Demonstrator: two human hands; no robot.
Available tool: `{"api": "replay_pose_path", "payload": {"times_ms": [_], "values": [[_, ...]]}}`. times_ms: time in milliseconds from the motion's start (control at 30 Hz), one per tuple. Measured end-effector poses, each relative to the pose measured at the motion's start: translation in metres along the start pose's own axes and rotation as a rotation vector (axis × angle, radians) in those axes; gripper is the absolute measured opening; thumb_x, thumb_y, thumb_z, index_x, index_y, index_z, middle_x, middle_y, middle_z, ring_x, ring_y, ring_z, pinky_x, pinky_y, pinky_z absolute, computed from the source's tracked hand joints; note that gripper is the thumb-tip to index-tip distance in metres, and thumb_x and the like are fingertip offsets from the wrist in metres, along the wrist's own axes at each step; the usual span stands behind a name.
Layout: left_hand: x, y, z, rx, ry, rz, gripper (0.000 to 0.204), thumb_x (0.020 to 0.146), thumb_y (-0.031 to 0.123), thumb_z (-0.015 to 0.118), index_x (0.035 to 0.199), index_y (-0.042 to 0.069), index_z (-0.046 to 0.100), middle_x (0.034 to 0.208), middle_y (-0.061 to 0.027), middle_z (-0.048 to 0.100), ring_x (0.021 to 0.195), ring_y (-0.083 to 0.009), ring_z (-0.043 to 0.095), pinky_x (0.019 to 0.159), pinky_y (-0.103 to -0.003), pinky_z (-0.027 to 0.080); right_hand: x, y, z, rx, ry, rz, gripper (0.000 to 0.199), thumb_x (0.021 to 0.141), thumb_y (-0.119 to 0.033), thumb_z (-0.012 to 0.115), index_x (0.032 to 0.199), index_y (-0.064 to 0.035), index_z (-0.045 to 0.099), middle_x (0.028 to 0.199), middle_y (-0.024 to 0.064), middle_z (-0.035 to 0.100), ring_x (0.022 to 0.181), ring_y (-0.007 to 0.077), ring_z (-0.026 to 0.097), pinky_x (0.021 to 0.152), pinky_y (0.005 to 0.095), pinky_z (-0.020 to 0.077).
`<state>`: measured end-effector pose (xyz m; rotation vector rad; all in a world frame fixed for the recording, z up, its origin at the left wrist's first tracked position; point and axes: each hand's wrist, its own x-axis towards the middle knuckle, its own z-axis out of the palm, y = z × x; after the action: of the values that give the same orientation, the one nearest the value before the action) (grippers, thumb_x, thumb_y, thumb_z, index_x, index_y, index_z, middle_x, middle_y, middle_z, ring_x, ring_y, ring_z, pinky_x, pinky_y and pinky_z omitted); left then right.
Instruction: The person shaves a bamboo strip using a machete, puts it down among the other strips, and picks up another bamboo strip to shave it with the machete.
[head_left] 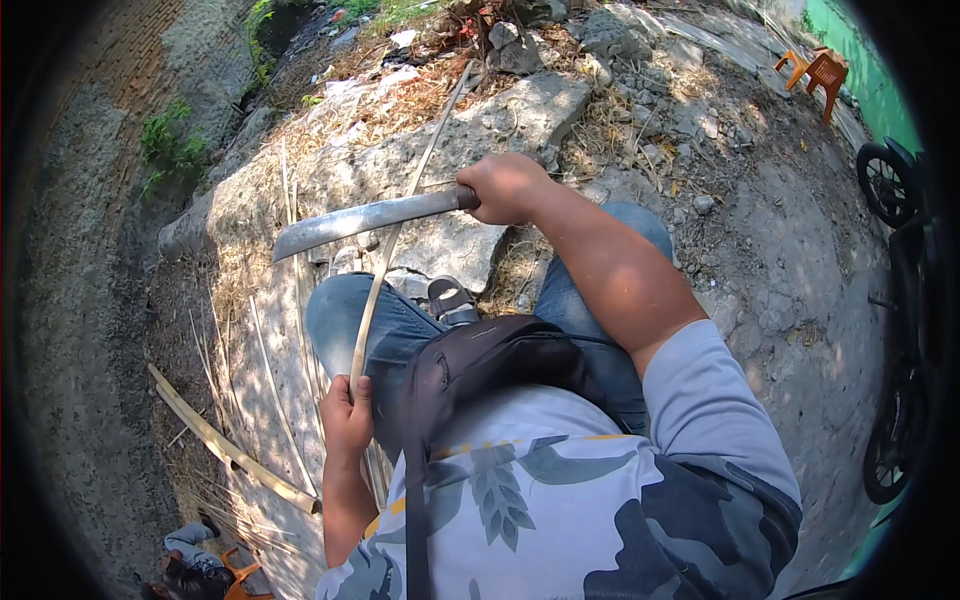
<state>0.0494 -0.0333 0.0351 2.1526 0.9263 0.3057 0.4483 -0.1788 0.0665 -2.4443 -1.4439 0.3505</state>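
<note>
A long, thin, pale bamboo strip is held at its near end by the left hand, the grip wrapped closed around it above the lap; the strip runs away across the blue-jeaned knee to a grey broken concrete slab. A long, grey steel machete blade is carried in the right hand, the grip clenched on the handle, and the blade is seen crossing the strip about midway. The strip is judged light, springy and apt to bend or whip; splintered edges are likely, so hold is best taken at the near end, clear of the blade. The blade is judged heavy and sharp. A black waist bag is worn at the belly. More split bamboo slats are scattered on the ground to the left. An orange plastic stool stands far off, and a parked motorcycle is seen at the right. The knee lies close under the working stretch.
</note>
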Motion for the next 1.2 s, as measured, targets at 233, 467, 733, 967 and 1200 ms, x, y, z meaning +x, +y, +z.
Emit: {"api": "replay_pose_path", "payload": {"times_ms": [233, 467, 733, 967, 1200], "values": [[0.013, 0.022, -0.01, -0.004, 0.026, 0.093, 0.045, 0.102, 0.043, 0.065, 0.087, 0.001, 0.06, 0.065, -0.003, 0.056, 0.061, -0.0097, 0.048, 0.056, -0.03, 0.041, -0.006, 0.012, 0.005, 0.07, 0.275, -0.005, 0.016, 0.079, -0.021, 0.071, 0.093, -0.0146, 0.068, 0.086, 0.0104, 0.073, 0.086, 0.0337, 0.072, 0.076, 0.0481, 0.0562], [0.015, 0.008, -0.013, -0.016, 0.042, 0.143, 0.045, 0.102, 0.043, 0.065, 0.087, 0.001, 0.06, 0.062, -0.0019, 0.051, 0.059, -0.0095, 0.043, 0.054, -0.03, 0.038, 0.004, 0.004, 0.006, -0.048, 0.362, -0.26, 0.013, 0.076, -0.021, 0.072, 0.086, -0.0143, 0.066, 0.075, 0.0094, 0.07, 0.074, 0.0327, 0.07, 0.068, 0.0457, 0.0555], [-0.007, -0.001, -0.038, -0.061, 0.124, 0.095, 0.041, 0.102, 0.034, 0.066, 0.082, -0.001, 0.057, 0.06, -0.0008, 0.053, 0.057, -0.0079, 0.045, 0.052, -0.03, 0.038, 0.005, 0.038, -0.001, 0.211, 0.467, 0.098, 0.02, 0.081, -0.026, 0.074, 0.09, -0.0094, 0.067, 0.082, 0.0175, 0.07, 0.082, 0.0391, 0.07, 0.075, 0.0502, 0.0551], [0.011, 0.023, -0.014, -0.102, 0.121, 0.102, 0.041, 0.105, 0.037, 0.061, 0.087, 0.001, 0.057, 0.061, -0.0008, 0.05, 0.058, -0.0086, 0.043, 0.052, -0.029, 0.036, -0.007, -0.016, 0.012, -0.029, 0.381, -0.294, 0.016, 0.08, -0.023, 0.07, 0.092, -0.0124, 0.065, 0.08, 0.0106, 0.071, 0.078, 0.0335, 0.072, 0.075, 0.0454, 0.056], [0.006, 0.004, -0.029, -0.056, 0.115, 0.129, 0.04, 0.105, 0.034, 0.061, 0.085, 0.0, 0.055, 0.062, -0.0024, 0.052, 0.059, -0.0096, 0.044, 0.053, -0.031, 0.038, -0.005, 0.023, -0.006, -0.028, 0.352, -0.1, 0.017, 0.077, -0.022, 0.071, 0.09, -0.0113, 0.067, 0.083, 0.0124, 0.072, 0.08, 0.0342, 0.072, 0.075, 0.0478, 0.0564]]}}
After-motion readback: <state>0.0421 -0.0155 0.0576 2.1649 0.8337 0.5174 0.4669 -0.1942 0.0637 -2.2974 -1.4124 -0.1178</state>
